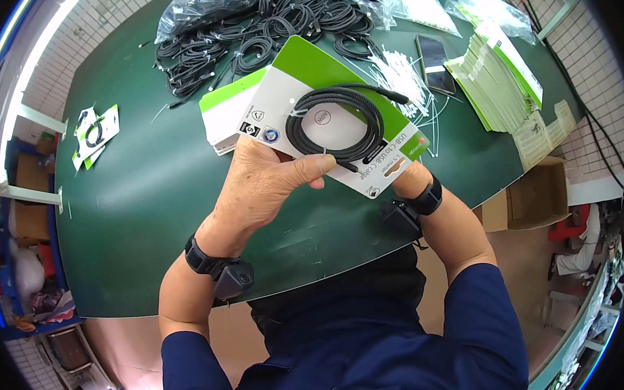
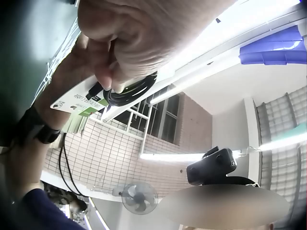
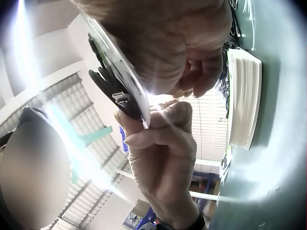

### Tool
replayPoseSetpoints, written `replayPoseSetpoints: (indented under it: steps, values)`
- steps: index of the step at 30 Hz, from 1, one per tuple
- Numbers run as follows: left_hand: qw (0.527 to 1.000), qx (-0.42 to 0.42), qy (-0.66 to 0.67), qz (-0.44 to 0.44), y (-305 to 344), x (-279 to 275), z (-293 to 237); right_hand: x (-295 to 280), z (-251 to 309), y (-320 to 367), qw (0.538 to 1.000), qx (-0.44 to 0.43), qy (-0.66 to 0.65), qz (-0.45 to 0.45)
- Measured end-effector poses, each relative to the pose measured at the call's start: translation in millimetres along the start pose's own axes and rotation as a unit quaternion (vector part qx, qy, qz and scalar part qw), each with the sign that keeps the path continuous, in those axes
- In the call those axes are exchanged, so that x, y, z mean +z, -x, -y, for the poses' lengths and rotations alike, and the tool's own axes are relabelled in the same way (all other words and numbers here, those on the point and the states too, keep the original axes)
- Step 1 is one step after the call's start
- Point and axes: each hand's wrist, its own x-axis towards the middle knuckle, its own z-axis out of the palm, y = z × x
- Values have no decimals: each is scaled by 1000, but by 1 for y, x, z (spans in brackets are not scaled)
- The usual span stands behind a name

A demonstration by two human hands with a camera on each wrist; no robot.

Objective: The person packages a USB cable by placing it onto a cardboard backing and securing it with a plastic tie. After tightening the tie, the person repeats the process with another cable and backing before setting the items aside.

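Card (image 1: 276,96) in pinch of left hand (image 1: 259,184), right hand (image 1: 416,178) partly behind, grip unclear; cables (image 1: 294,15) beyond.

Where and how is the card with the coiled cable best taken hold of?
I'd pinch the card at its bare green corner, coming from the far side, thumb in front, fingers behind. It is thin and flat, and the coil stands out from its middle. The left hand already pinches its near edge; the right hand is by the other end.
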Motion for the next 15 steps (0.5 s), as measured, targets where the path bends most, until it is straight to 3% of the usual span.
replayPoseSetpoints:
  steps: [5, 9, 12, 13, 15]
  values:
    - [1000, 2, 18, -3, 1, -2, 5, 8, 10, -4, 999, -26, 18, 27]
    - [999, -8, 33, -17, 0, -2, 7, 9, 14, -15, 986, -99, 127, 35]
    - [996, -52, 51, -50, 1, -3, 5, 12, 31, -31, 912, -278, 300, -24]
    - [996, -53, 48, -50, 1, -4, 5, 12, 37, -33, 912, -280, 298, -25]
    - [995, -63, 39, -64, 2, -7, 4, 11, 48, -36, 965, -91, 239, -54]
